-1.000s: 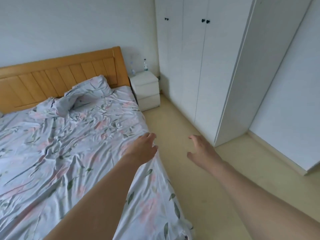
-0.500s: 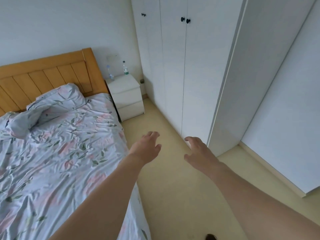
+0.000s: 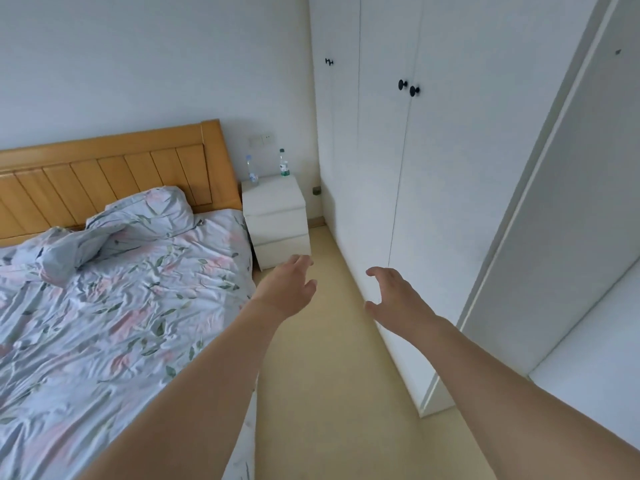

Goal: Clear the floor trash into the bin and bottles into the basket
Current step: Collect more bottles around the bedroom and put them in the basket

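Since a moment ago the view has swung back left, so more of the bed (image 3: pixel 104 306) shows again and the nightstand (image 3: pixel 275 221) sits nearer the middle; both arms remain stretched out ahead.

From the head camera, much is cut off: the bed runs out of the left and bottom edges, and the wardrobe (image 3: pixel 398 202) runs past the top edge. No bin or basket shows here. Labels on the bottles are too small to read.

Two clear plastic bottles stand upright on the nightstand's back edge, well apart from the hands: the left bottle (image 3: pixel 251 171) with a pale cap, the right bottle (image 3: pixel 283 164) with a green cap and label.

Over the cream floor (image 3: pixel 329 375), the left hand (image 3: pixel 289 289) and right hand (image 3: pixel 394 297) hover with fingers loosely spread, holding nothing.
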The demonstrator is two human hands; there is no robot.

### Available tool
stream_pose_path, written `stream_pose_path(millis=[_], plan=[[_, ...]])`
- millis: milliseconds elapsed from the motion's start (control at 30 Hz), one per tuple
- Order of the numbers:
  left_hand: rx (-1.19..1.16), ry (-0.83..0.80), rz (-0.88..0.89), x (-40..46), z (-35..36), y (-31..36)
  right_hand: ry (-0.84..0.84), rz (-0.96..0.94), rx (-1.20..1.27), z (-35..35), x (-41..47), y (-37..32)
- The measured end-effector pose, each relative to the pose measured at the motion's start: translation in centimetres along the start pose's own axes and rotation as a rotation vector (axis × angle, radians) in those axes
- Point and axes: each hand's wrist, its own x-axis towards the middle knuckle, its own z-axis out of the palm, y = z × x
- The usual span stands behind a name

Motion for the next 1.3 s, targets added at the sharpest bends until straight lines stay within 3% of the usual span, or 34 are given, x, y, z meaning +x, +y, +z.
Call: stream_pose_path(millis=[333, 533, 800, 1000, 1300], plan=[[-0.082, 0.065, -0.210, 19.5, 0.8, -13.9, -0.096, -0.119, -0.026, 1.8, 26.1, -2.4], [-0.100, 0.058, -0.301, 33.8, -2.9, -23.7, -0.101, -0.141, -0.022, 0.0, 43.8, -7.0], [-0.126, 0.065, -0.268, 53.3, -4.7, -29.4, -0.108, -0.136, 0.011, -0.5, 64.7, -8.6], [-0.103, 0.026, -0.357, 67.7, -3.8, -36.0, -0.172, -0.156, 0.037, 1.5, 81.4, -7.5], [-0.018, 0.097, -0.402, 87.6, -9.3, -45.1, -0.168, -0.234, 0.058, -0.9, 106.2, -11.6]])
